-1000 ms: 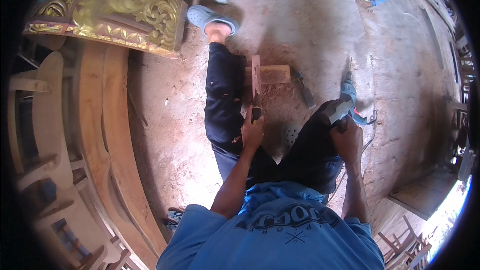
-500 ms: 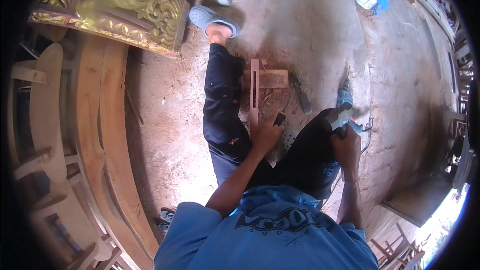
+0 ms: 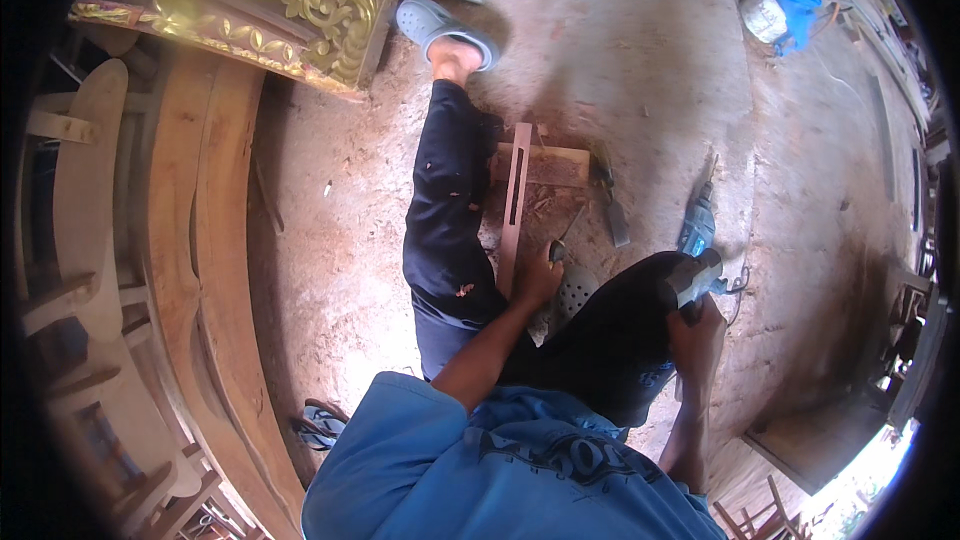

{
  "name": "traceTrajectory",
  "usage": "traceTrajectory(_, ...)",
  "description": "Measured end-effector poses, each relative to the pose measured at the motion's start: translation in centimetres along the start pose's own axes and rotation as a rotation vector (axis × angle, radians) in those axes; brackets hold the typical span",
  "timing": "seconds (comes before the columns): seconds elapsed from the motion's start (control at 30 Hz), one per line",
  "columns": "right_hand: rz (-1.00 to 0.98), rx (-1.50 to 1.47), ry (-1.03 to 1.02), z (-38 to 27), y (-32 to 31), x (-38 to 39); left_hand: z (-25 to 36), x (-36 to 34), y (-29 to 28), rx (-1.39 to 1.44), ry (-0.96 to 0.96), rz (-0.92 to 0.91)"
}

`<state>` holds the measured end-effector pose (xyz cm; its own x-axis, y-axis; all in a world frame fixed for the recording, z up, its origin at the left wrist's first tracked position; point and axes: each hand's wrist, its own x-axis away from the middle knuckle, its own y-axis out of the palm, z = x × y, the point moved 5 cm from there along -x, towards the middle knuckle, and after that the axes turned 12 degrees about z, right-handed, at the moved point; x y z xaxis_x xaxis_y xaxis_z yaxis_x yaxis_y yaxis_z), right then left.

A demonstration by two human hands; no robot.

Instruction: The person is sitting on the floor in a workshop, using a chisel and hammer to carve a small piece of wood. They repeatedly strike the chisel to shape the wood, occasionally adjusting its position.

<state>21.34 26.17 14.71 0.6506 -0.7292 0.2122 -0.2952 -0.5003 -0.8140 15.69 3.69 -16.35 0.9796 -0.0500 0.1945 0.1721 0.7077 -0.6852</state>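
so, l hand (image 3: 538, 278) grip closed round chisel (image 3: 557, 251), r hand (image 3: 697, 336) grip round hammer (image 3: 697, 277). slotted wood strip (image 3: 511, 242) rests across block (image 3: 562, 168), just left/far of l hand. no clamp seen, so might skid or split if hit off-centre.

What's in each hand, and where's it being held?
The left hand grips a chisel-like tool by its dark handle; the right hand grips a hammer by its handle, near the head.

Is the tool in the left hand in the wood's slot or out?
Out: the tool's thin blade shows right of the slotted wood.
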Motion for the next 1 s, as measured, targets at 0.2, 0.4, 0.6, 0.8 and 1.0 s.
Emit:
traceTrajectory(0.2,-0.063,-0.061,0.047,0.1,0.6,-0.8,4.8,0.3,-5.9,0.197,0.08,-0.06)
traceTrajectory(0.4,-0.085,-0.056,0.043,0.6,0.8,-1.1,8.9,10.1,-19.5,0.036,-0.222,-1.249)
traceTrajectory(0.6,-0.049,-0.017,-0.077,-0.9,0.8,-0.7,11.3,17.0,-27.3,0.365,-0.045,-1.141)
traceTrajectory(0.8,-0.018,0.027,-0.131,-2.3,0.8,-0.1,11.2,18.0,-26.9,0.442,-0.193,-1.193)
traceTrajectory(1.0,-0.049,0.04,-0.007,-1.1,0.9,-0.3,9.5,17.5,-27.5,0.489,-0.435,-1.097)
